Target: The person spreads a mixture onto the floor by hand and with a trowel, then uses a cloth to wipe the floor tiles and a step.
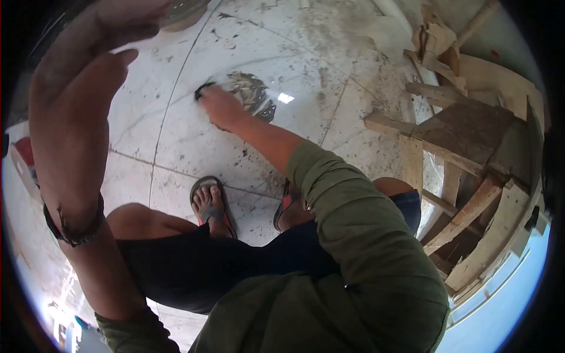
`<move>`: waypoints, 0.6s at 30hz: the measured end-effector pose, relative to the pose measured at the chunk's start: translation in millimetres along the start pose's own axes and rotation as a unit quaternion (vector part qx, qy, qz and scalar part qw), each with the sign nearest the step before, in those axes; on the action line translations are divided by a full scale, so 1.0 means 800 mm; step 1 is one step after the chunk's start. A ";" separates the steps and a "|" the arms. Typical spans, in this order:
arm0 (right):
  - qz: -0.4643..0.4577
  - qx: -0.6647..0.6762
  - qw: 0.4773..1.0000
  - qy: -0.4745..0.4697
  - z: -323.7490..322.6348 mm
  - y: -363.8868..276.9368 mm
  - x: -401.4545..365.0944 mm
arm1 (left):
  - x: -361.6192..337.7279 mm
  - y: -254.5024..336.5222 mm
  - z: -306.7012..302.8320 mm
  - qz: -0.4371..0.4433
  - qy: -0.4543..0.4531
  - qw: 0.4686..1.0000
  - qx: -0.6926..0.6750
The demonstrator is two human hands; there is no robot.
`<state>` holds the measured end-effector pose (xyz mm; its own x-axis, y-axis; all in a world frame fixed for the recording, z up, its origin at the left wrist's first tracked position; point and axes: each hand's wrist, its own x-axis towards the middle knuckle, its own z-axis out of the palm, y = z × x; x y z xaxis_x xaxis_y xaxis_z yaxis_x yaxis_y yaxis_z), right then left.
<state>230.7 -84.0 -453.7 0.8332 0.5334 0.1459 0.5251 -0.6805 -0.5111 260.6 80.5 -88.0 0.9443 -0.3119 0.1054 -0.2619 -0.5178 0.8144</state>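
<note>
My right hand [220, 107] is down at the tiled floor [182, 147], its fingers closed round a small dark object [204, 90] whose shape I cannot make out. Just to its right lies a round patch of wet grey-brown muck [253, 94] on the white tiles. My left hand [126, 23] is raised at the upper left, near the camera and blurred. One of its fingers or its thumb points right, apart from the rest; nothing shows clearly in it. A dark band circles the left wrist or forearm.
A broken wooden frame [465, 135] with jutting boards stands on the right. My sandalled feet [210, 203] are on the tiles below the patch. Dirt specks and a puddle spread over the floor. A rounded container [185, 15] is partly visible at the top.
</note>
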 end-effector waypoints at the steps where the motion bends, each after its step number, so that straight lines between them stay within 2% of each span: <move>1: -0.023 0.012 0.999 -0.021 0.006 -0.003 -0.002 | -0.001 -0.001 0.001 -0.009 -0.002 1.000 -0.019; 6: -0.159 0.059 0.974 -0.149 -0.028 -0.010 -0.035 | 0.000 0.001 0.006 -0.019 0.005 1.000 -0.004; 7: -0.194 -0.009 0.963 -0.187 -0.017 0.006 -0.046 | 0.000 0.000 0.004 -0.004 -0.006 1.000 0.018; 8: -0.208 0.045 0.967 -0.140 -0.021 0.020 -0.061 | 0.002 0.001 -0.001 0.003 -0.018 0.999 0.047; 9: -0.260 -0.018 0.952 -0.158 -0.034 0.033 -0.070 | 0.003 0.000 -0.008 0.007 -0.032 0.996 0.082; 10: -0.254 -0.025 0.950 -0.179 -0.059 0.039 -0.073 | 0.005 -0.005 -0.006 0.031 -0.025 0.998 0.047; 11: -0.235 -0.039 0.944 -0.231 -0.078 0.050 -0.075 | 0.007 -0.011 -0.003 0.055 -0.020 0.998 0.012; 12: -0.224 -0.080 0.954 -0.180 -0.080 0.062 -0.078 | 0.007 -0.010 0.000 0.080 -0.021 0.997 0.005; 14: -0.162 -0.102 0.973 -0.130 -0.110 0.075 -0.081 | 0.001 0.018 0.025 0.040 0.061 0.995 -0.063; 15: -0.110 -0.107 0.977 -0.150 -0.116 0.086 -0.085 | -0.001 0.027 0.028 0.023 0.072 0.994 -0.077; 16: -0.052 -0.066 0.991 -0.105 -0.101 0.116 -0.097 | -0.003 0.036 0.032 0.008 0.084 0.992 -0.092; 18: 0.080 -0.122 0.986 -0.079 -0.115 0.103 -0.107 | -0.001 0.045 0.026 0.000 0.058 0.995 -0.085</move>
<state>218.4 -231.4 -430.5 0.8814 0.4680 -0.0639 0.4315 -0.8527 -0.2945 246.2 45.6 -70.4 0.9636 -0.2129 0.1615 -0.2330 -0.3731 0.8981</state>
